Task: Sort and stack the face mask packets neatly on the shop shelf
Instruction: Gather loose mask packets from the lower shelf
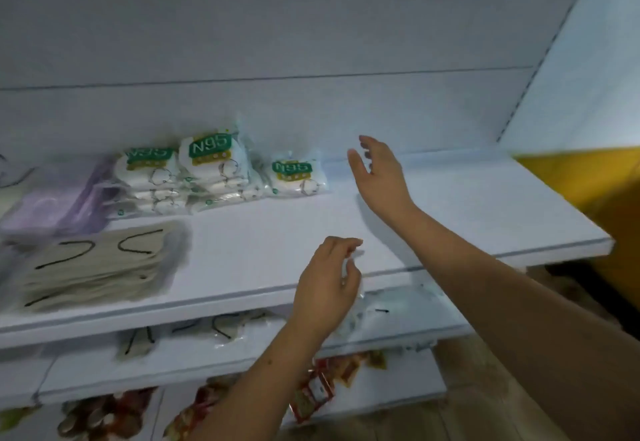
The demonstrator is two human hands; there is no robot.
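A person's left hand (327, 279) hovers at the front edge of a white shop shelf (277, 250), its grip curled with the fingertips (349, 244) pinched on what looks like a clear plastic packet (356, 305) trailing down toward the shelf below; blur makes the packet's contents impossible to tell. At one o'clock from it, the right hand (379, 172) hangs above the shelf's back, fingers spread and relaxed, holding nothing. At nine o'clock from that hand lies a single white face mask packet (298, 177) with a green label reading "N95", just beside two stacks of the same N95 packets (207, 170), the taller stack's label turned toward the camera. Further toward nine o'clock sits a pile of pale purple packets (59, 205). At the shelf's front left corner lies a stack of beige masks (93, 264) with black ear loops. On the lower shelf (207, 357), at six o'clock, more beige masks (194, 331) lie loose, and red snack sachets (311, 392) show beneath.
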